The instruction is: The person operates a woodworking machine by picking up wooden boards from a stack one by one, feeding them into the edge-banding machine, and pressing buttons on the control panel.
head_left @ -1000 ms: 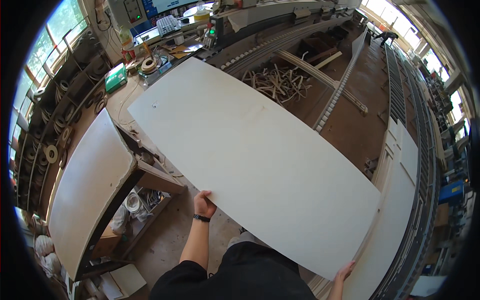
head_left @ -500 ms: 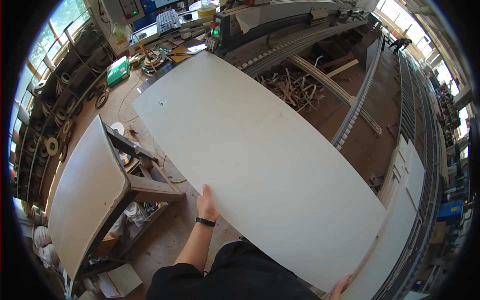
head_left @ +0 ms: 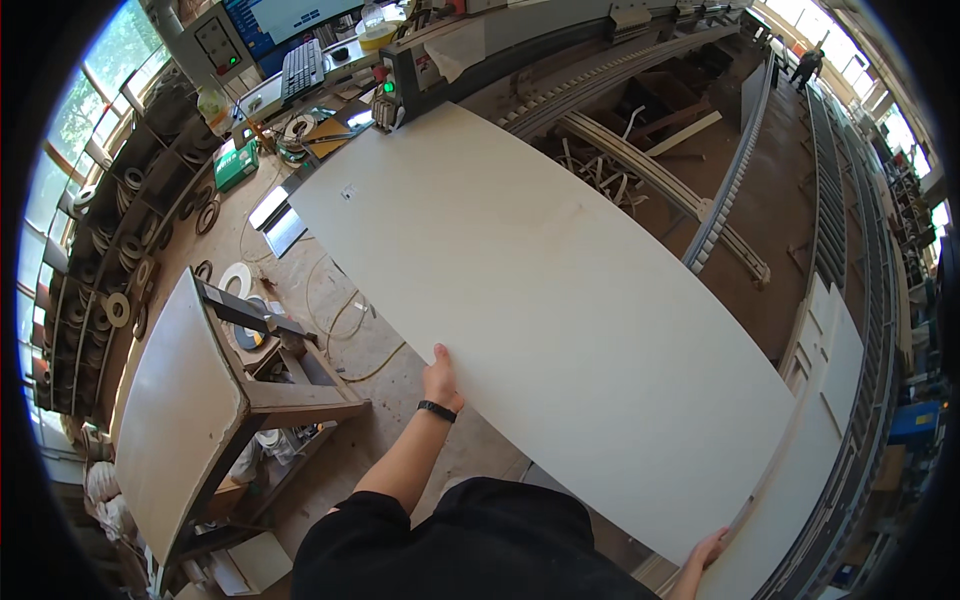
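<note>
A large white panel (head_left: 540, 300) spans the middle of the head view, slanting from the machine at the far left down to the near right. My left hand (head_left: 442, 382) grips its near long edge, thumb on top and the other fingers hidden beneath. At the panel's near right end, my right hand (head_left: 708, 550) holds the short edge close to the corner, its fingertips partly hidden. A small printed label (head_left: 348, 191) lies on the panel near its far left end. That end lies beside the machine's dark post (head_left: 392, 95) with a green light.
A worn white-topped bench (head_left: 180, 400) stands at my left, with edging rolls (head_left: 118, 310) racked behind it. Roller rails (head_left: 735, 190) run beyond the panel, above a heap of offcut strips (head_left: 605, 185). White boards (head_left: 815, 400) lie at the right. A person (head_left: 808, 65) stands far off.
The panel's far end has moved rightward past the machine's post, uncovering a shiny metal plate on its left. Both hands keep their grip and move with it. My view has also shifted.
</note>
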The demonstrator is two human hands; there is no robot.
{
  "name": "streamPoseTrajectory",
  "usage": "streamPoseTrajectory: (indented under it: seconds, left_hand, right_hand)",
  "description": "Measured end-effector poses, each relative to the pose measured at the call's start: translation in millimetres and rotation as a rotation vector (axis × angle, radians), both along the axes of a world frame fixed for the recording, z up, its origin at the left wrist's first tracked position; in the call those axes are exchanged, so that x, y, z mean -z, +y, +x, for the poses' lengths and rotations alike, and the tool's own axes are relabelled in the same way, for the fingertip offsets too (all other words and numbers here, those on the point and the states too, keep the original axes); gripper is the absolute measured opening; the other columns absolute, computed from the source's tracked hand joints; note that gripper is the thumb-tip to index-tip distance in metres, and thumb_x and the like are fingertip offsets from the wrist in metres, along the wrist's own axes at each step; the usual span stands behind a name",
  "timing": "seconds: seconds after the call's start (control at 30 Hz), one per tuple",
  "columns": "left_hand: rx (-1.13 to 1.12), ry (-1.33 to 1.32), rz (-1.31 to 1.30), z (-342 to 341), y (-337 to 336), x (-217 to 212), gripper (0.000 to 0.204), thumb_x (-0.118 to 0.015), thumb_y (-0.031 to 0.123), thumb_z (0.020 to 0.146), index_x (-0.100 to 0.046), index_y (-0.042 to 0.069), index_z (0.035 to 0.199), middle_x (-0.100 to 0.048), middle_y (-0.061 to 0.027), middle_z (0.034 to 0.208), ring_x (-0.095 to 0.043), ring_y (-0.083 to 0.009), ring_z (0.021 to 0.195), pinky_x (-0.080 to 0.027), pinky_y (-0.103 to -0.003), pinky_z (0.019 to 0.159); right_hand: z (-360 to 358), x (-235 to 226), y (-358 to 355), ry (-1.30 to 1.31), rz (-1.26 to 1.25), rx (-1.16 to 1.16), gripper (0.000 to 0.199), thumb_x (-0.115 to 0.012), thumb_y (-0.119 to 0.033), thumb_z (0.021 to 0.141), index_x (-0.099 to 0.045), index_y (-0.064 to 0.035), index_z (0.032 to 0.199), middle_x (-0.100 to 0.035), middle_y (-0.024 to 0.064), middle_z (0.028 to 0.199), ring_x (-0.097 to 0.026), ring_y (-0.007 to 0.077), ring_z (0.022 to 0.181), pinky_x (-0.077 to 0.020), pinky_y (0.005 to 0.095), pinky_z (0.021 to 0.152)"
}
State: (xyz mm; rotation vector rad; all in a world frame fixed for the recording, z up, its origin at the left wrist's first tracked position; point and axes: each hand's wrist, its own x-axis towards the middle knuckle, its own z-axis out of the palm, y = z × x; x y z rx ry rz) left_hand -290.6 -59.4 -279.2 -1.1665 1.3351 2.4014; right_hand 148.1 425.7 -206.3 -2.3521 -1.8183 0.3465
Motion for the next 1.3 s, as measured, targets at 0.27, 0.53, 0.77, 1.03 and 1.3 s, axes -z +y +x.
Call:
streamPoseTrajectory:
  seconds: [0.27, 0.53, 0.77, 1.03, 1.3]
  left_hand:
    - [0.159, 0.059, 0.09, -38, 47, -6, 0.048, -0.049, 0.038, 0.098, -0.05, -0.006, 0.116, -0.062, -0.0202, 0.108, -0.066, -0.0285, 0.088, -0.056, -0.036, 0.071]
    - [0.222, 0.196, 0.213, -12, 32, -14, 0.039, -0.05, 0.033, 0.097, -0.043, 0.01, 0.128, -0.06, -0.0164, 0.118, -0.064, -0.0339, 0.099, -0.053, -0.041, 0.083]
    - [0.393, -0.147, -0.075, 186, -97, 97, 0.039, -0.053, 0.025, 0.096, -0.042, 0.007, 0.128, -0.061, -0.0197, 0.111, -0.066, -0.0345, 0.086, -0.056, -0.043, 0.073]
    - [1.037, -0.24, -0.715, 404, -274, 197, 0.045, -0.063, 0.034, 0.085, -0.054, 0.007, 0.12, -0.065, -0.0151, 0.101, -0.066, -0.0314, 0.087, -0.054, -0.042, 0.075]
    - [1.665, -0.227, -1.353, 245, -385, 193, 0.051, -0.071, 0.041, 0.076, -0.064, 0.006, 0.113, -0.069, -0.0111, 0.093, -0.066, -0.0287, 0.088, -0.053, -0.041, 0.077]
  right_hand:
    - [-43, 21, 83, 0.116, -0.109, -0.149, 0.086, -0.019, -0.068, 0.091, -0.066, 0.0023, 0.107, -0.066, 0.0247, 0.105, -0.06, 0.0466, 0.098, -0.0464, 0.0516, 0.085]
    - [-27, 79, 157, 0.4, 0.145, -0.246, 0.065, -0.027, -0.055, 0.097, -0.055, 0.0001, 0.117, -0.064, 0.0205, 0.108, -0.06, 0.0413, 0.096, -0.0466, 0.0453, 0.085]
    - [62, 154, 119, 0.762, -0.141, -0.086, 0.049, -0.029, -0.045, 0.1, -0.052, -0.0042, 0.113, -0.061, 0.0149, 0.095, -0.06, 0.0297, 0.074, -0.0475, 0.0391, 0.065]
    - [-14, 144, -103, 0.28, -0.886, -0.538, 0.035, -0.038, -0.028, 0.096, -0.056, 0.0002, 0.107, -0.064, 0.0161, 0.084, -0.061, 0.0255, 0.057, -0.0497, 0.0343, 0.051]
    - [-176, 79, -303, 0.071, -1.195, -0.876, 0.029, -0.042, -0.021, 0.095, -0.06, -0.0005, 0.107, -0.067, 0.0158, 0.09, -0.065, 0.0249, 0.068, -0.052, 0.0328, 0.06]
